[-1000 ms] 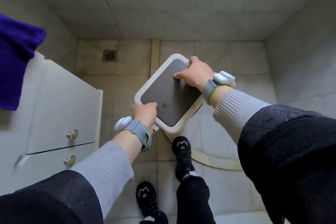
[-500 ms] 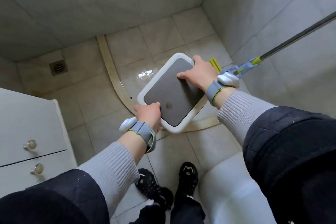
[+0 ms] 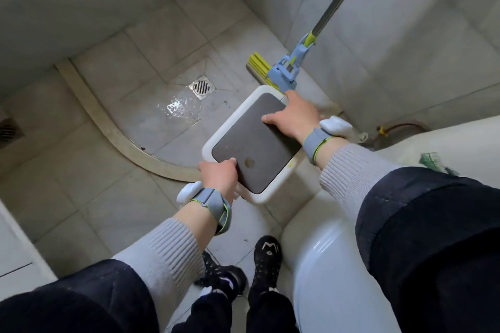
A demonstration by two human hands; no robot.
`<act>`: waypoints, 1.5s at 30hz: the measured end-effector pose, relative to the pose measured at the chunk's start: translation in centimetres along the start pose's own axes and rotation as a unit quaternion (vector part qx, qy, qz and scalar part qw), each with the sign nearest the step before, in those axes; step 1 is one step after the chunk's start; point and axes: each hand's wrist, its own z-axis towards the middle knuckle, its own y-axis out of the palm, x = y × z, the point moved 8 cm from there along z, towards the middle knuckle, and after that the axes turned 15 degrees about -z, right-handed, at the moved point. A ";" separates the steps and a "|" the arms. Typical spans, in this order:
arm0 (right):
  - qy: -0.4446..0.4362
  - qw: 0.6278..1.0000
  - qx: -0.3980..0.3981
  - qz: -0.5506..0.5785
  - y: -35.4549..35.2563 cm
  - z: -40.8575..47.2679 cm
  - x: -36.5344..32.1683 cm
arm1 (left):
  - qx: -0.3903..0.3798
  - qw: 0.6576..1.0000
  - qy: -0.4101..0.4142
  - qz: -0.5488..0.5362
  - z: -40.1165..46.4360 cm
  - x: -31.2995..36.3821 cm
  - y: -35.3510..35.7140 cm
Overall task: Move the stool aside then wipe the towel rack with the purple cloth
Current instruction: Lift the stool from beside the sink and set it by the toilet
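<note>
A white stool (image 3: 253,140) with a dark grey seat sits between my two hands, over the tiled floor near the right wall. My left hand (image 3: 220,177) grips its near left edge. My right hand (image 3: 293,116) grips its far right edge, thumb on the seat. Whether the stool's legs touch the floor is hidden. Neither the purple cloth nor the towel rack is in view.
A mop (image 3: 281,69) with a yellow and blue head leans in the corner just beyond the stool. A white toilet (image 3: 324,259) is at the lower right. A floor drain (image 3: 201,86) and a wet patch lie left of the stool. A curved kerb (image 3: 113,127) crosses the floor. A white cabinet edge (image 3: 16,257) is far left.
I have turned right with the stool held in both hands, carrying it from beside the cabinet towards the corner with the mop. The purple cloth and cabinet drawers have left the view.
</note>
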 end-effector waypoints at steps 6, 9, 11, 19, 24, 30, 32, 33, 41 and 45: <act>0.052 0.998 -0.011 0.016 1.7 0.1 8.4 | -0.009 0.999 0.000 0.050 1.7 -5.9 4.5; 0.070 0.997 -0.009 0.020 2.3 -0.1 11.5 | -0.013 0.998 0.006 0.069 0.9 -7.2 6.4; 0.090 0.996 -0.012 0.025 2.7 -0.1 14.1 | -0.012 0.996 0.014 0.087 1.5 -8.9 7.8; 0.127 0.991 -0.013 0.043 5.6 0.4 21.1 | -0.028 0.991 0.032 0.126 -1.4 -11.2 12.3; 0.132 0.990 -0.019 0.038 7.6 1.6 23.3 | -0.017 0.986 0.029 0.163 -0.9 -13.1 13.7; 0.138 0.988 -0.049 0.038 9.4 3.7 25.2 | -0.026 0.984 0.011 0.173 -0.5 -14.9 15.4; 0.138 0.988 -0.057 0.042 10.0 4.4 25.7 | -0.033 0.986 -0.002 0.165 0.0 -15.6 15.9; 0.138 0.988 -0.059 0.044 10.4 4.8 25.9 | -0.036 0.987 -0.009 0.158 0.2 -15.9 16.2; 0.154 0.983 -0.069 0.073 11.1 6.5 27.1 | -0.031 0.979 -0.055 0.193 -0.6 -17.0 18.1; 0.158 0.982 -0.075 0.068 11.3 6.5 27.0 | -0.017 0.976 -0.067 0.205 -1.3 -16.6 18.2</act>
